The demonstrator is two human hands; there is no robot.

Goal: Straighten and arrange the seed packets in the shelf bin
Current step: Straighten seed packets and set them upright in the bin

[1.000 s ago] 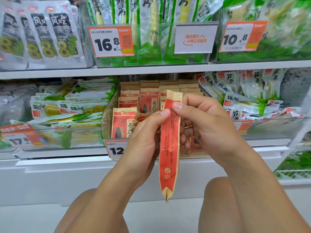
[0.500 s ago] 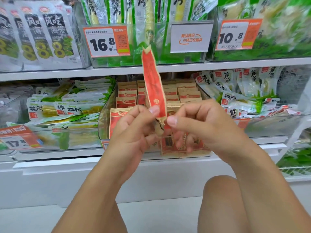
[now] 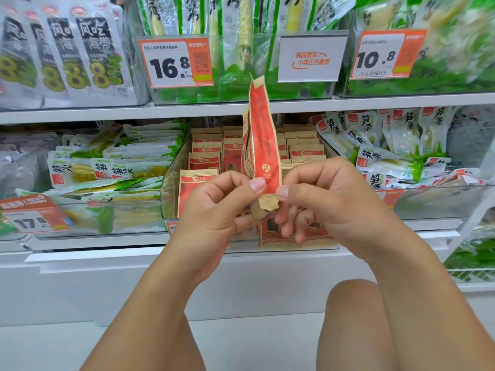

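**One packet held upright before the bin, both hands at its lower end**

Landmark: the clear shelf bin [image 3: 171,183] of seed packets on the middle shelf.

Left of the bin: a neighbouring bin of green-and-white pouches [image 3: 117,167], lying flat and overlapping; count not determinable.

At the bin: the left hand [image 3: 214,207] is in front of the bin's left half, thumb and fingers curled and pinching the lower end of a single red-and-tan seed packet [image 3: 263,145]. The packet stands in front of the bin's middle, clear of it, long axis near vertical, seen edge-on and slightly bowed, its top reaching above the bin to the shelf edge. Its crumpled tan bottom seal sits between the two thumbs. Inside the bin, the stocked packets [image 3: 205,160] stand in rows front to back; at least three columns show, the rest hidden by the hands, so no total is given.

The right hand [image 3: 329,204] is in front of the bin's right half, likewise pinching the packet's lower end. Both hands are equally near the packet.

Right of the bin: one further bin of white pouches [image 3: 375,156], jumbled.

Judgement: the bin lies directly behind the packet; returning it calls for a forward move, face turned to match the rows.
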